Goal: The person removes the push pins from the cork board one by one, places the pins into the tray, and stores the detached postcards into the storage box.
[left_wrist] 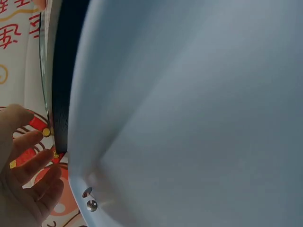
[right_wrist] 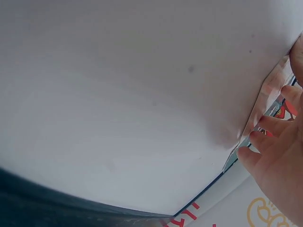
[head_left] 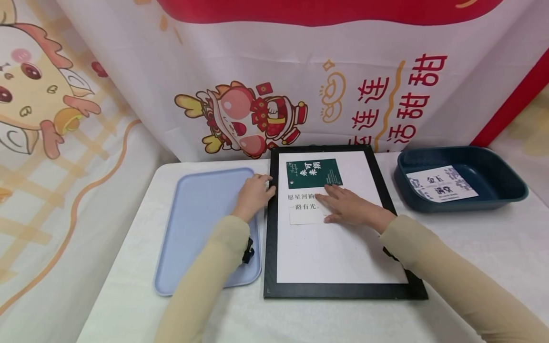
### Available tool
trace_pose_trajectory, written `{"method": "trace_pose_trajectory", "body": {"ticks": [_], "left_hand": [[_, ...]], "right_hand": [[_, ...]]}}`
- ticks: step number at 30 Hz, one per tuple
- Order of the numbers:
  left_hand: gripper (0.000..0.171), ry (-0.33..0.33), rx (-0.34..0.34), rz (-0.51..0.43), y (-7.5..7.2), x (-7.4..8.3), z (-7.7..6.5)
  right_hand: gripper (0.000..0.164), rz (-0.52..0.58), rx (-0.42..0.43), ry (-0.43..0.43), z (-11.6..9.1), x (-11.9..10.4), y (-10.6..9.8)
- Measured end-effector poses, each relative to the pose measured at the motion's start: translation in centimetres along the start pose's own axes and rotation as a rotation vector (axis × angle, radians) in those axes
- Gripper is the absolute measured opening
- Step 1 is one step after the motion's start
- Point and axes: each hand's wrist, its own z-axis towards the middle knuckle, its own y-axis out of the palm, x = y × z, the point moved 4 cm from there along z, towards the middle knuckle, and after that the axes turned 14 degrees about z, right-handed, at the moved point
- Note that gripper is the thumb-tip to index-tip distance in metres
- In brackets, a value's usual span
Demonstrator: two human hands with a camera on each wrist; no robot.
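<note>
- The white printed card (head_left: 302,216) lies on the black-framed whiteboard (head_left: 339,257), just below the green card (head_left: 313,174).
- My right hand (head_left: 349,206) rests on the white printed card's right part, fingers spread and straight, gripping nothing.
- My left hand (head_left: 253,193) is at the board's left edge, fingers loosely bent and grasping nothing that I can see.
- Just left of the board, the pale blue tray (head_left: 197,224) sits on the worktop (head_left: 128,267), partly beneath my left arm.
- Right of the board, a dark teal bin (head_left: 480,204) holds another printed card (head_left: 442,183).
</note>
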Motion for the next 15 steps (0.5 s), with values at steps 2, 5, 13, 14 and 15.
{"method": "trace_pose_trajectory", "body": {"ticks": [2,5,13,14,15], "left_hand": [[0.046,0.031,-0.028,0.057,0.3,0.4,0.0],[0.050,0.059,-0.057,0.124,0.8,0.6,0.0],[0.056,0.090,-0.108,0.188,1.3,0.8,0.2],[0.056,0.096,-0.108,0.197,1.2,0.9,0.2],[0.056,0.099,-0.110,0.203,1.2,1.0,0.2]], "right_hand": [[0.071,0.014,0.001,0.007,0.0,0.0,0.0],[0.071,0.007,0.006,0.003,0.0,0.0,-0.1],[0.072,-0.028,0.020,-0.011,0.1,0.0,-0.4],[0.072,-0.032,0.023,-0.012,0.1,0.0,-0.5],[0.071,-0.040,0.027,-0.016,0.1,0.0,-0.5]]}}
